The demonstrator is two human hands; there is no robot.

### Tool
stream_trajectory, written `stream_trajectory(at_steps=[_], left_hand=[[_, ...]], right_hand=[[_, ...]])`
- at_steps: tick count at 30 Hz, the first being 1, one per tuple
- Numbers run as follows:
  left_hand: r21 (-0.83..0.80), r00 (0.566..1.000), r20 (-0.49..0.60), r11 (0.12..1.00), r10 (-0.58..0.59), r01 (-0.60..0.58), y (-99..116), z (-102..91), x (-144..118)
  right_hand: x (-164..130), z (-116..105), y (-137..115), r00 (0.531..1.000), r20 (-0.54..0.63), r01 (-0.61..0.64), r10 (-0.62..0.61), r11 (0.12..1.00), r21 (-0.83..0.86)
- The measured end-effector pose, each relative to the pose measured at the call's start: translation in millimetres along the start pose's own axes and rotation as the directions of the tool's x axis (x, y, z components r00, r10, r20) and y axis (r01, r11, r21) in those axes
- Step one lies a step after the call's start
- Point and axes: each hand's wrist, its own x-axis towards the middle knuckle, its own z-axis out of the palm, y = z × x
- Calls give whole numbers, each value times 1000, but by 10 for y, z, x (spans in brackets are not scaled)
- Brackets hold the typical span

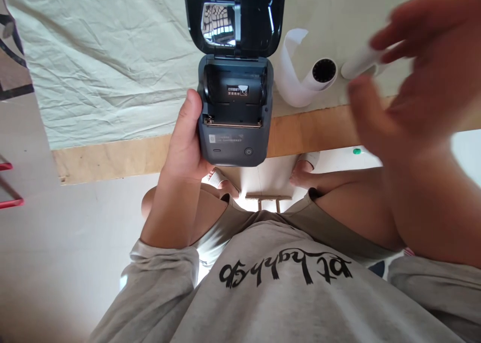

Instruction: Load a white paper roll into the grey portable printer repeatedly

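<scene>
In my left hand point(186, 137) is a dark label printer point(235, 145), gripped along its left side with the thumb on the edge. Its glossy black lid point(255, 22) stands raised, and the bay inside shows a small printed sticker but no roll. My right hand point(417, 77) is blurred at the right, thumb and fingers apart. Just beyond its fingertips lies a white roll point(355, 64), partly covered by them; whether they touch it I cannot tell. Between printer and that roll sits a partly unwound paper roll point(295, 90) with a black core end.
A pale green cloth point(112, 57) covers the wooden table point(112, 157), whose bare front edge shows. My legs are under and before it. A small green object point(356, 151) is on the floor, and red bars point(11, 202) show at the far left.
</scene>
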Motion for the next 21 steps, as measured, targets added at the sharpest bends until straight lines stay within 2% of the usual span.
stream_trajectory(at_steps=[1, 3, 7, 9, 14, 18, 21], left_hand=[[6, 1000, 5, 1000, -2, 2, -4, -4, -2], [14, 1000, 6, 1000, 4, -4, -7, -6, -4], [8, 999, 29, 1000, 28, -28, 1, -13, 1], [22, 999, 45, 1000, 6, -7, 4, -26, 4], [64, 1000, -6, 998, 10, -9, -5, -22, -7], [97, 999, -25, 994, 47, -44, -19, -16, -7], [104, 999, 25, 994, 26, -28, -23, -42, 1]], right_hand=[[-12, 84, -66, 991, 83, 107, -102, 992, -60], [-25, 264, -139, 972, 170, 182, -160, 975, -124], [-29, 495, -101, 989, 138, 72, -50, 984, -165], [-28, 520, -80, 993, 113, 60, -41, 983, -176], [-21, 478, -105, 988, 31, 154, -151, 973, -171], [-22, 418, -112, 983, 146, 126, -114, 989, -80], [-28, 391, -114, 972, 197, 139, -128, 989, -45]])
